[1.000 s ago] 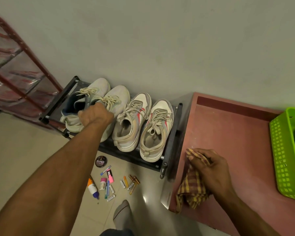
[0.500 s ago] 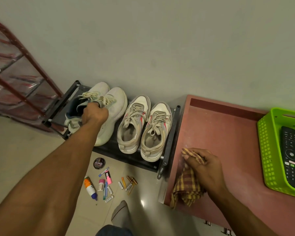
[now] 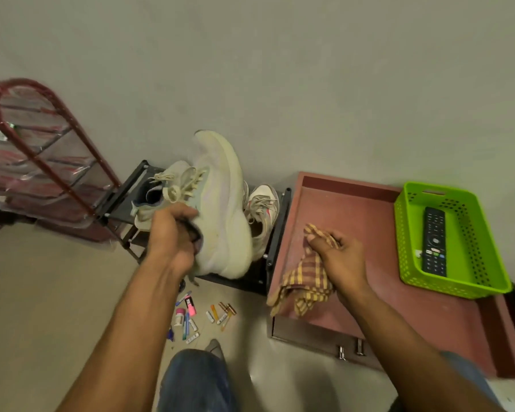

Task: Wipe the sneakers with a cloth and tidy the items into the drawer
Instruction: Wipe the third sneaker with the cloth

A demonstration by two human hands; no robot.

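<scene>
Frame centre-left: left hand (image 3: pixel 173 233) grips a white sneaker (image 3: pixel 220 209) by the heel collar, toe tipped up toward the wall, held above the rack (image 3: pixel 275 230). Its mate (image 3: pixel 161 194) sits on the rack behind it, a second pair (image 3: pixel 263 215) just right.

Small items (image 3: pixel 197 316) lie scattered on the floor, lower centre.

Centre-right: right hand (image 3: pixel 339 254) clutches the checked cloth (image 3: pixel 304 278), resting in the red drawer (image 3: pixel 354 209).

Far right: green basket (image 3: pixel 405 233) with remote (image 3: pixel 434 242).

My take: bring the cloth to the shoe, keep the heel grip firm, wipe toe to heel, rotate for the sole edge.
</scene>
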